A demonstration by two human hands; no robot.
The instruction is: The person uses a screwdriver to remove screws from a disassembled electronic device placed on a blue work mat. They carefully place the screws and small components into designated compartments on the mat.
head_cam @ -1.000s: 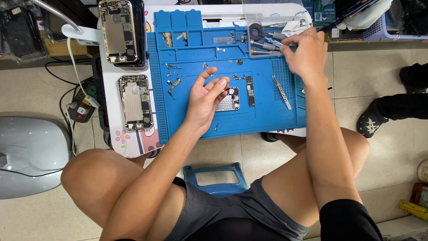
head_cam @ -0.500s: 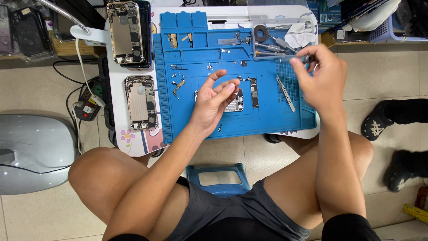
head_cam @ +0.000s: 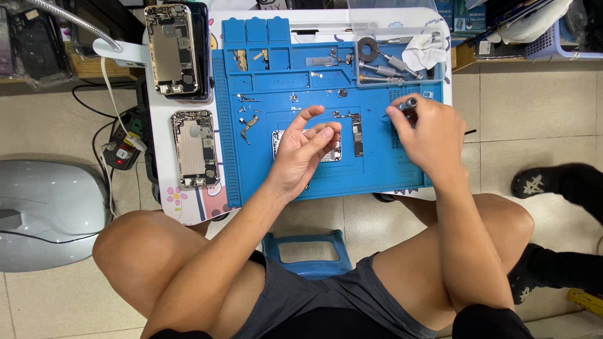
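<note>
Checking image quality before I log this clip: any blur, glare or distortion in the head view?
Head view: even, soft lighting, faint shadows under the hands; the blue silicone work mat is sharp, with small parts legible; slight motion softness on the right hand gripping a small metal screwdriver; mild sheen on the grey rounded appliance; mild wide-angle bending at the edges.

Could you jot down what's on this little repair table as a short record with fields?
Surface: blue rubber work mat on a small white table
Left hand: open, fingers spread over a small silver metal part
Right hand: grips a slim metal-tipped screwdriver
Beside the mat: two opened phone housings
Top right: clear tray holding metal tools
</note>
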